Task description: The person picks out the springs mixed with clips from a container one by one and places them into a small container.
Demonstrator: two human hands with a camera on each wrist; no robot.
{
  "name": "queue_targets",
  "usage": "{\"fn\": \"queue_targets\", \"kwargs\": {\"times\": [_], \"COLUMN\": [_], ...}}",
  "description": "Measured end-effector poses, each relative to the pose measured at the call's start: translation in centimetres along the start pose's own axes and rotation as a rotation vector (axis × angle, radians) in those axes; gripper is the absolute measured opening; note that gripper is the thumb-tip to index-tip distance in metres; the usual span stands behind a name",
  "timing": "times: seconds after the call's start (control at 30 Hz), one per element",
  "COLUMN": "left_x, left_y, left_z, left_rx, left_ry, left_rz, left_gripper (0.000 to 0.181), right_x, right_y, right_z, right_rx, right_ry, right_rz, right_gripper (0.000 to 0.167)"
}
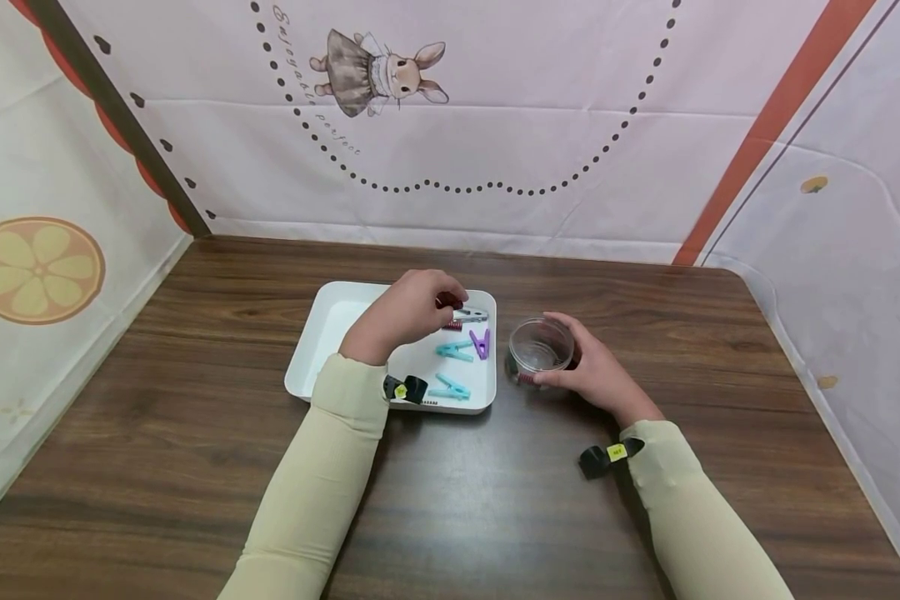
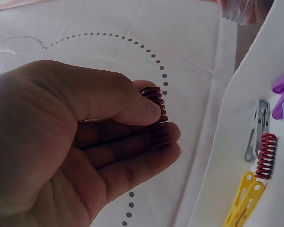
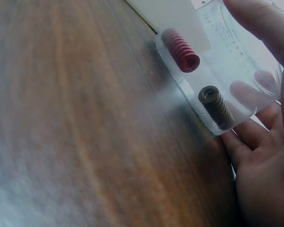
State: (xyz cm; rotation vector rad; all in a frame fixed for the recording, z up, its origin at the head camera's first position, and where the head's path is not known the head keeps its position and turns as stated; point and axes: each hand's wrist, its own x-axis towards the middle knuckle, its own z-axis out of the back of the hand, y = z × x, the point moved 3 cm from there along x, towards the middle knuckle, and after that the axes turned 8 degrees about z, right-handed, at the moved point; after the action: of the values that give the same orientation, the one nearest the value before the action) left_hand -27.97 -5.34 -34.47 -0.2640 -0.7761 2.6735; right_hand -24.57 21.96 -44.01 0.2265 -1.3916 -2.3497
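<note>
My left hand [image 1: 412, 312] is over the right part of the white tray [image 1: 337, 329]. Its thumb and fingers pinch a dark red coil spring [image 2: 154, 97], partly covered by the thumb. Below it in the tray lie another red spring [image 2: 266, 156], a grey clothespin [image 2: 261, 120] and a yellow clothespin [image 2: 246, 194]. Beside the tray, my right hand [image 1: 592, 367] grips a clear round tub [image 1: 536, 333] standing on the table. Inside the tub, the right wrist view shows a red spring [image 3: 181, 52] and a dark bronze-coloured spring [image 3: 216, 108].
Turquoise clothespins [image 1: 453, 387] and a purple clothespin [image 1: 481, 343] lie in the tray's right half. Under everything is a brown wood-grain table [image 1: 465, 517]. A printed cloth [image 1: 525, 108] hangs behind it, with more cloth at both sides.
</note>
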Motion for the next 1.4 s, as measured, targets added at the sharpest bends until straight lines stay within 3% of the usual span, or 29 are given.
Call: {"fn": "queue_targets", "kwargs": {"times": [0.43,1.4], "left_x": [-0.6,-1.3], "left_y": [-1.0,-2.9], "left_z": [0.2,-0.1], "left_rx": [-0.079,-0.015], "left_ry": [0.021,-0.039], "left_rz": [0.007,-0.124], "left_gripper": [0.025,0.022], "right_x": [0.0,-0.1], "right_y": [0.0,0.1], "right_z": [0.0,-0.1], "right_rx": [-0.003,0.021], "right_ry": [-0.001,0.003], "right_rz": [0.003,0.012], "right_gripper": [0.094,0.093]}}
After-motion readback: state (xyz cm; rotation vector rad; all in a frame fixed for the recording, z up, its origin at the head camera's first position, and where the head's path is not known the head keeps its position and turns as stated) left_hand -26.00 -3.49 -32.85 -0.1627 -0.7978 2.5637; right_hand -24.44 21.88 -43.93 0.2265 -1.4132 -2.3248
